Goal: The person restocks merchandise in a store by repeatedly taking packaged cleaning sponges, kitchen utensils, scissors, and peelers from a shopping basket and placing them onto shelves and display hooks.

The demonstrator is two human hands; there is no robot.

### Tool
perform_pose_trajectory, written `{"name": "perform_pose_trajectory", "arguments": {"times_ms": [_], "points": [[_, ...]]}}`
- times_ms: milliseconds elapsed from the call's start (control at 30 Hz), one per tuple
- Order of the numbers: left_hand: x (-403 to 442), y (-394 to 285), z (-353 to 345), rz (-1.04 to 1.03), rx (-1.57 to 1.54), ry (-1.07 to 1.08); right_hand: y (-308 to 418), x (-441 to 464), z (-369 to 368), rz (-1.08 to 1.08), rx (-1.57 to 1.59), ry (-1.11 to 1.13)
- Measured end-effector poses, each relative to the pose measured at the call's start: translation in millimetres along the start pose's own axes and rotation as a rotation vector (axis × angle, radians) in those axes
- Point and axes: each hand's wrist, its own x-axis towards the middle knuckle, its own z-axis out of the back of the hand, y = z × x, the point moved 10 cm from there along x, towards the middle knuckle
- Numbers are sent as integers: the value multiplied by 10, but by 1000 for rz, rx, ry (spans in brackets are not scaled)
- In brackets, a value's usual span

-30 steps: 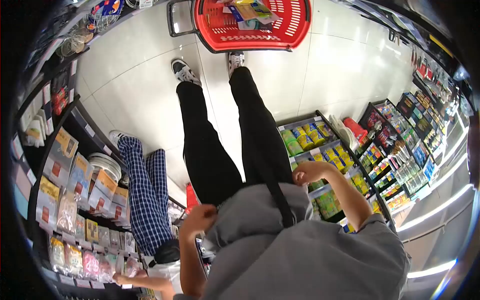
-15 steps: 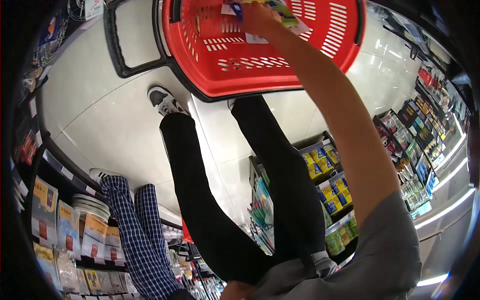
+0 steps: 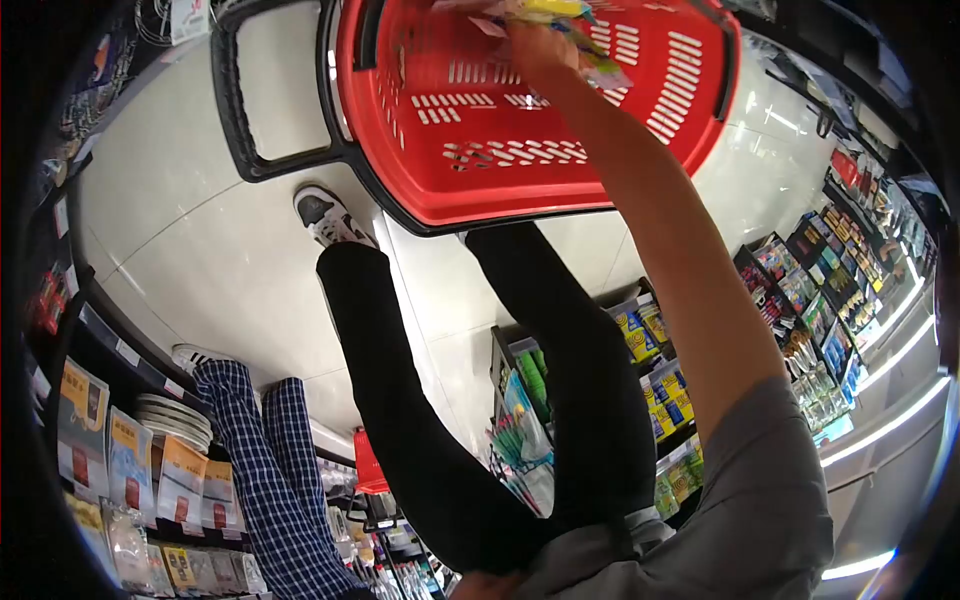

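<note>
Red basket (image 3: 485, 190) at your 12 o'clock, packets (image 3: 553, 9) at its far end. Looks like the grab's done; can't say what's left. Your right hand (image 3: 545, 55) seems curled around them, fingertips hidden. Left hand (image 3: 487, 586) barely shows at 6, can't tell its state.

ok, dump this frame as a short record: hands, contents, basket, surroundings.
right hand: over the red basket, closed on packets
left hand: bottom edge, mostly cut off, grip unclear
packets: yellow and green showing, partly hidden by right hand
basket: black-trimmed, beyond wearer's shoe
other person: blue checked trousers, image left
floor: pale tiles
</note>
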Motion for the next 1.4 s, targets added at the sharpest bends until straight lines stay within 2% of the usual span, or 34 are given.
{"name": "perform_pose_trajectory", "arguments": {"times_ms": [67,100,167,200,233,300,333,367,433,467,500,567,600,633,767,800,833,867,900,967,1000,1033,1067,1100,1167,1233,1300,1333,1400], "points": [[-318,-523,244,45,23,-108,-147,-89,252,78,50,-134],[-318,-449,202,35,28,-112,-288,-109,246,75,47,-145],[-229,-119,214,101,-75,-193,-429,-173,338,201,187,-249],[-106,-251,193,-51,-67,-62,-448,-267,425,266,160,-254],[-10,-193,221,-57,-65,-64,-533,-340,501,267,157,-261],[28,-240,117,-91,2,62,-862,-493,555,30,415,-153],[-104,-387,234,-152,-41,-82,-920,-601,678,20,470,-186],[-79,-339,229,-149,-36,-77,-990,-673,676,14,467,-184],[70,-83,136,-48,50,47,-1114,-928,932,80,618,-396],[140,98,125,51,109,84,-1232,-1004,889,-18,627,-290],[94,59,140,48,112,83,-1231,-1125,980,-18,625,-294],[15,-96,224,45,92,17,-1297,-1535,1477,60,859,-590],[-52,-176,261,24,97,0,-1349,-1660,1410,-104,1198,-392],[-116,-215,272,15,98,-4,-1350,-1879,1448,-242,1469,-320],[-339,-606,489,-224,291,-199,-942,-2706,2183,-295,1907,-183],[-576,-974,592,-699,451,-506,-839,-2924,2337,-334,1958,-126],[-829,-1177,677,-672,353,-611,-686,-3142,2575,-339,2009,-100],[-1209,-1402,717,-901,104,-735,-575,-3354,2735,-329,2027,-48],[-1454,-1513,770,-1047,42,-867,-479,-3538,2918,-310,2045,-1],[-2170,-1720,774,-1324,4,-1086,-312,-3894,3321,-243,2072,85],[-2716,-1811,669,-1381,60,-1277,-201,-4046,3515,-131,1959,157],[-3081,-1813,606,-1458,120,-1393,-72,-4198,3703,-21,1840,222],[-3382,-1776,554,-1514,86,-1449,52,-4346,3925,89,1856,245],[-3559,-1709,558,-1610,-20,-1411,120,-4487,4081,112,1865,239],[-3584,-1600,688,-1679,-303,-1111,240,-4685,4354,140,1898,226],[-3482,-1600,643,-1680,-383,-685,307,-4826,4544,156,1914,227],[-3529,-1562,377,-1676,-426,-320,362,-4933,4752,142,2065,172],[-3601,-1558,235,-1710,-394,-264,405,-5005,4818,112,2096,174],[-3820,-1481,129,-1901,-291,-435,500,-5115,4843,56,2122,201]]}}
